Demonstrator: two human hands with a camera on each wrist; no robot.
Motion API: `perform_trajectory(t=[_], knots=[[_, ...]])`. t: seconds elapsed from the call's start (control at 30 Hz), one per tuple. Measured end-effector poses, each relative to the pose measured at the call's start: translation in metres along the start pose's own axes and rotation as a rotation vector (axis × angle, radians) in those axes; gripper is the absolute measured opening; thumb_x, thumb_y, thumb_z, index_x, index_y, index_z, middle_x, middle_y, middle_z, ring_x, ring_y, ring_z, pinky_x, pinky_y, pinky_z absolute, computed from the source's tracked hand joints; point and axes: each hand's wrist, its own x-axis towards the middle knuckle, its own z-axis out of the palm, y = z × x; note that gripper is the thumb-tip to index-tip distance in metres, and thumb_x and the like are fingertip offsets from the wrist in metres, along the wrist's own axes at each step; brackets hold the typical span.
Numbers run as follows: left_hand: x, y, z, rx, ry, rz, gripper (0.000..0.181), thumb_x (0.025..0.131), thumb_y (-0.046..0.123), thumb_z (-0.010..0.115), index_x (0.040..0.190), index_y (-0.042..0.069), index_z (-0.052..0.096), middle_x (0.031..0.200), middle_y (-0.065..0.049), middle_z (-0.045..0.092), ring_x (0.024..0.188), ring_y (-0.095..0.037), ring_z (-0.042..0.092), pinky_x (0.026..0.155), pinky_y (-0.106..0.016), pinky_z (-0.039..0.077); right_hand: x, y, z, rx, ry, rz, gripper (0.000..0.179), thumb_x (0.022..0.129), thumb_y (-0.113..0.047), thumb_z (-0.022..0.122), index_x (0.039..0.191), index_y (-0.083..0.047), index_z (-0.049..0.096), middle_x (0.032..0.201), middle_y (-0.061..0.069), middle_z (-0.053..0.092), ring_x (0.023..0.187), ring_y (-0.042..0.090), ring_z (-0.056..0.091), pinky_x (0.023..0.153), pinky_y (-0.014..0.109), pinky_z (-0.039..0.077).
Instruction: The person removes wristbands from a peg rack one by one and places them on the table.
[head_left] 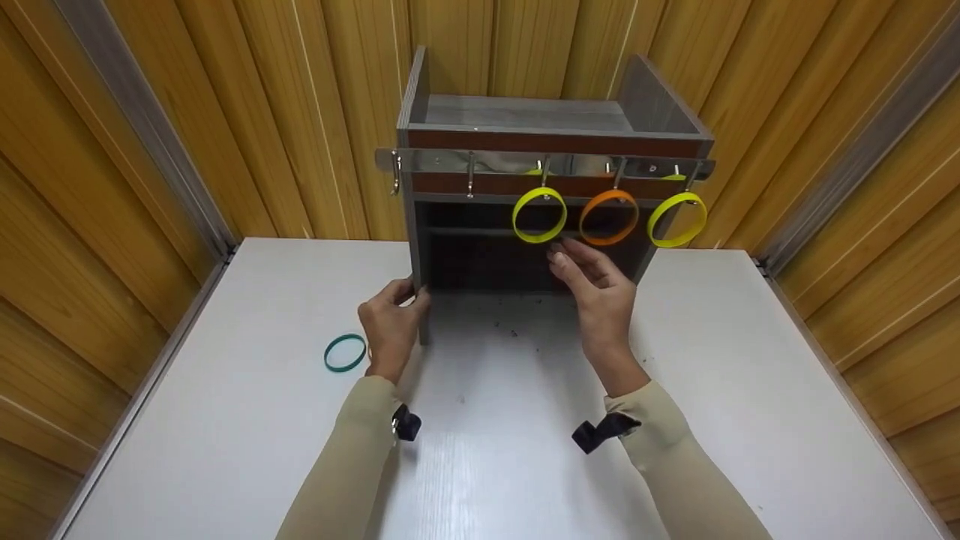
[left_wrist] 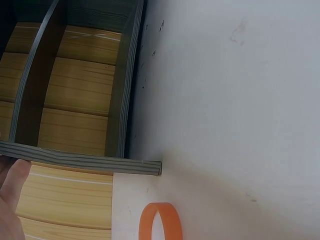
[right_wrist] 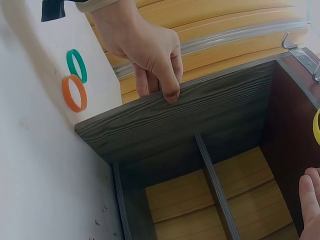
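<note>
My left hand (head_left: 392, 322) grips the front edge of the left side panel (right_wrist: 150, 112) of a grey wooden shelf unit, thumb on the inner face. My right hand (head_left: 604, 300) is raised before the unit, its fingertips just below a yellow wristband (head_left: 535, 239); I see nothing held in it. That band hangs from a hook on a metal rail (head_left: 502, 161). Beside it hang an orange wristband (head_left: 604, 241) and a second yellow wristband (head_left: 673, 243). On the table, left of the unit, lie a green wristband (right_wrist: 81, 67) and another orange wristband (left_wrist: 173, 222), mostly hidden by my left hand in the head view.
The hooked rail runs across the unit's front and sticks out past its left side. Two hooks at the left, one a bare hook (head_left: 470, 176), carry no band. Dark specks (head_left: 514, 333) dot the white table (head_left: 487, 450). Wood-look walls (head_left: 337, 112) enclose the table.
</note>
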Motion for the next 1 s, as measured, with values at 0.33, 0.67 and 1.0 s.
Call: perform_trajectory(t=[0.33,0.67,1.0], knots=[[-0.001,0.000,0.000,0.008,0.000,0.012,0.017,0.088,0.000,0.083,0.105,0.001,0.081,0.101,-0.011,0.080,0.096,-0.027,0.079,0.080,-0.044,0.065,0.004,0.000,0.012,0.056,0.026,0.068,0.032,0.097,-0.005,0.077,0.128,0.002,0.073,0.123,0.022,0.072,0.110,0.030,0.074,0.099,0.040,0.059],[-0.001,-0.001,0.000,-0.011,-0.004,0.021,0.019,0.088,0.000,0.083,0.106,0.001,0.081,0.102,-0.011,0.080,0.096,-0.026,0.079,0.081,-0.045,0.065,0.009,-0.004,0.023,0.165,0.054,0.148,0.039,0.098,-0.001,0.075,0.134,0.009,0.067,0.120,0.017,0.074,0.109,0.030,0.075,0.101,0.043,0.058],[-0.001,0.000,0.000,0.000,-0.007,-0.002,0.018,0.089,0.001,0.083,0.106,0.002,0.081,0.102,-0.011,0.080,0.096,-0.026,0.079,0.081,-0.044,0.065,0.011,-0.011,0.030,0.232,0.124,0.150,0.026,0.096,0.002,0.076,0.122,0.006,0.073,0.111,0.017,0.076,0.099,0.028,0.077,0.096,0.044,0.060]])
